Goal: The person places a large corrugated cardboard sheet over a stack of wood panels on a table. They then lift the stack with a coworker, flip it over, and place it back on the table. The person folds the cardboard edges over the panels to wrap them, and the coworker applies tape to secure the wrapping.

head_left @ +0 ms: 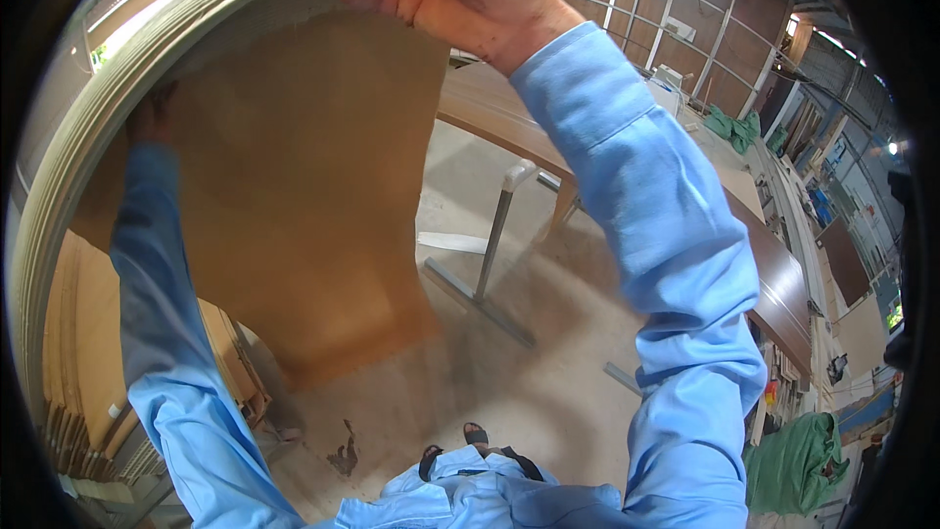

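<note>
A large brown board (304, 157) is raised in front of me, its pale edge (108, 103) showing several thin layers, as in plywood or stacked sheets. That edge looks curved in this view. My right hand (460, 0) is closed at the board's upper edge, with the thumb pointing left along its near face. In shadow at the left edge, my left hand (154, 116) grips the board; its fingers are mostly hidden. The board's lower end hangs above the floor.
Stacked brown panels (93, 333) lean at lower left. A metal stand (494, 225) with a padded top stands right of the board. Beyond it are a brown-topped table (499, 113) and a dark brown panel (778, 274). A green sack (798, 460) lies at lower right.
</note>
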{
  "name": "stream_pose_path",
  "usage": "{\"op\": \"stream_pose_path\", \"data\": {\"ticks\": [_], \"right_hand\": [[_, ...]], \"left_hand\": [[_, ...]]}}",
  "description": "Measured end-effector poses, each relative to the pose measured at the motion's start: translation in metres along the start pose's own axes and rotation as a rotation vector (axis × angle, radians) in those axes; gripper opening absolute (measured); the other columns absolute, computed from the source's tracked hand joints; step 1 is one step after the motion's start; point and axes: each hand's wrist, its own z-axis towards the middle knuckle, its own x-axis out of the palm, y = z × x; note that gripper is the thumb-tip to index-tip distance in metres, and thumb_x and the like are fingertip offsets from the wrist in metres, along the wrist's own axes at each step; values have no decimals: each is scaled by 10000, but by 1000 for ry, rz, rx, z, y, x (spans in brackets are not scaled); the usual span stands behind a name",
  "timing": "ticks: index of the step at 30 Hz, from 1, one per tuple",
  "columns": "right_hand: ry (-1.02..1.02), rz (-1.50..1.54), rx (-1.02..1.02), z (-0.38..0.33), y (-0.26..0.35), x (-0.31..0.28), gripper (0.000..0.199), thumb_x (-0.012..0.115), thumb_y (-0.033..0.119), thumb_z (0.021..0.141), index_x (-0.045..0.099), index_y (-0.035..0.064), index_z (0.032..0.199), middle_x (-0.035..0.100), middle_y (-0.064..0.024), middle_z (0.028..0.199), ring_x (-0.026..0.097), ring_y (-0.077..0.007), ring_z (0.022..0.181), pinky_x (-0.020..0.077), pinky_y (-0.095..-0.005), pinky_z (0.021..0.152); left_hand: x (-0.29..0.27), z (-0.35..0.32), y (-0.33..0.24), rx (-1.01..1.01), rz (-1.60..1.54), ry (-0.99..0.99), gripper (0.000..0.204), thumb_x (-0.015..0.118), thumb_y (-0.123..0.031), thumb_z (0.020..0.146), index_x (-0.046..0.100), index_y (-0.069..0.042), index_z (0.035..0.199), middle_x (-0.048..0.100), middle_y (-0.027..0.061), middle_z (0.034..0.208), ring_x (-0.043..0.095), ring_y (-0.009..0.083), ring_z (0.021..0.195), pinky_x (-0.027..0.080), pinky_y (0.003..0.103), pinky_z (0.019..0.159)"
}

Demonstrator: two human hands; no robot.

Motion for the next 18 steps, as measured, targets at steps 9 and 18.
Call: {"op": "stream_pose_path", "data": {"ticks": [9,18], "right_hand": [[35,-3,-12,15,-8,-4,193,498,144,945,604,-14,974,627,-140,1022,602,-226,927,522,-328,833],[-10,13,-42,13,-17,0,170,477,134,954,585,2,956,619,-121,959,601,-224,877,531,-335,805]], "left_hand": [[-17,32,15,36,-92,109,444,535,-329,932,479,-45,1269,523,154,1263,511,312,1165,477,491,954],[-41,40,20,-11,-116,187,488,595,-189,900,422,-35,1330,411,150,1378,428,346,1243,424,553,987]]}}
